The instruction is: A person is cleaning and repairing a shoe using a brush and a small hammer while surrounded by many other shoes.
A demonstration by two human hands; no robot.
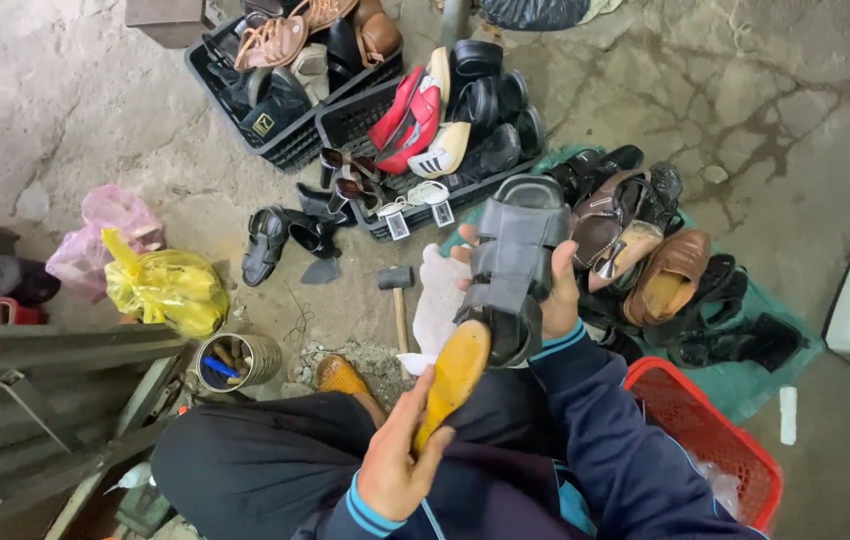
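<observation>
My right hand (557, 300) wraps the dark grey sandal (513, 262) from behind, fingers (464, 252) curled around its straps, holding it up over my lap. My left hand (397, 462) grips a yellow insole (452, 378), fingers closed along its edge, its tip touching the sandal's heel. Beyond, two black crates (345, 125) of shoes sit on the concrete floor (105, 110), a shoe pile (645, 250) lies right, a red basket (715, 440) is beside my arm, and a hammer (397, 292) lies ahead.

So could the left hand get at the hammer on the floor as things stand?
Probably not right away: the left hand is holding a yellow insole, though the hammer lies uncovered on the floor just ahead.
</observation>
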